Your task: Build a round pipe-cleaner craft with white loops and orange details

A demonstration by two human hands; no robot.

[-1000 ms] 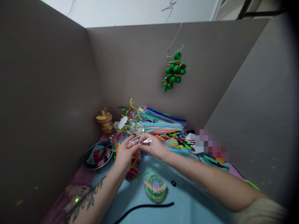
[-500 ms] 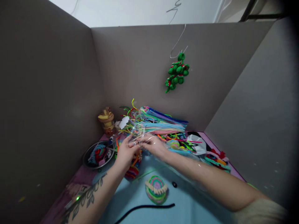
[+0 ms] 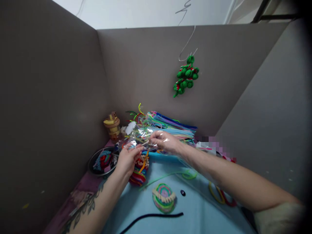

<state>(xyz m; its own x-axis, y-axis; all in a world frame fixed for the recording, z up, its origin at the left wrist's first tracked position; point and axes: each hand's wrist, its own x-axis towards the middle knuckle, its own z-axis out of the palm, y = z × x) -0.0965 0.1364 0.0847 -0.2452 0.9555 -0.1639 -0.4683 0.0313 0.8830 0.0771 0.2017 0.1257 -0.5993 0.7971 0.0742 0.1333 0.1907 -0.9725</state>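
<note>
Over the heap of pipe cleaners, a clear plastic bag (image 3: 140, 133) is held up between both hands, crinkled and shiny. My left hand (image 3: 129, 157) pinches its near left part, thumb against fingers. Farther right, my right hand (image 3: 163, 141) is closed on the bag with its fingertips. A small pale strip shows between the two hands; I cannot make out what it is. Below them lies a round coiled piece in green, pink and purple (image 3: 164, 190) with a cream band. A striped red and multicoloured piece (image 3: 140, 175) sits just under my left hand.
Bundled pipe cleaners (image 3: 173, 125) lie along the back panel. On the left are a metal bowl (image 3: 90, 165) of fuzzy pieces and a brown-yellow cup (image 3: 113, 131). A black pipe cleaner (image 3: 156, 215), a small black oval (image 3: 183, 193) and scissors (image 3: 216, 195) lie nearer. A green ornament (image 3: 186, 76) hangs behind.
My hands have spread apart, the left moving down and left, the right slightly up and right. The bag is stretched wider between them. Scissors have come into view under my right forearm.
</note>
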